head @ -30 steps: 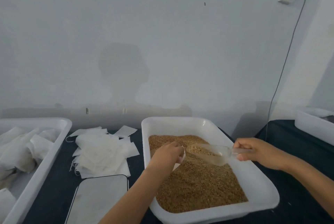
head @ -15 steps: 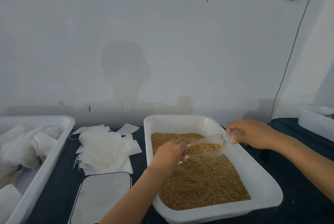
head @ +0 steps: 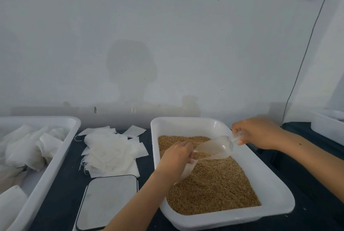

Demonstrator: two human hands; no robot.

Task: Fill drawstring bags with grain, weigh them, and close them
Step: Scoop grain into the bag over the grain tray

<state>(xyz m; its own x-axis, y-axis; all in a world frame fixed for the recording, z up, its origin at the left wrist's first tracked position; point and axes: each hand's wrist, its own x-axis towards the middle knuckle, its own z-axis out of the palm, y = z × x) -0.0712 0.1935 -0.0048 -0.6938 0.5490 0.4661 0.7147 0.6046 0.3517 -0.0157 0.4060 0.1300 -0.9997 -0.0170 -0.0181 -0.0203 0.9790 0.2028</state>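
Grain (head: 214, 184), fine and tan, fills the white plastic tub (head: 275, 189). Filling step in hand: right hand (head: 258, 134) grips the clear scoop (head: 216, 147) by its handle, tilted down toward the left hand (head: 176, 156), which pinches a limp white bag (head: 188, 170) open below the spout. Next, judged: weighing on the flat scale (head: 108, 201) near the left grip.
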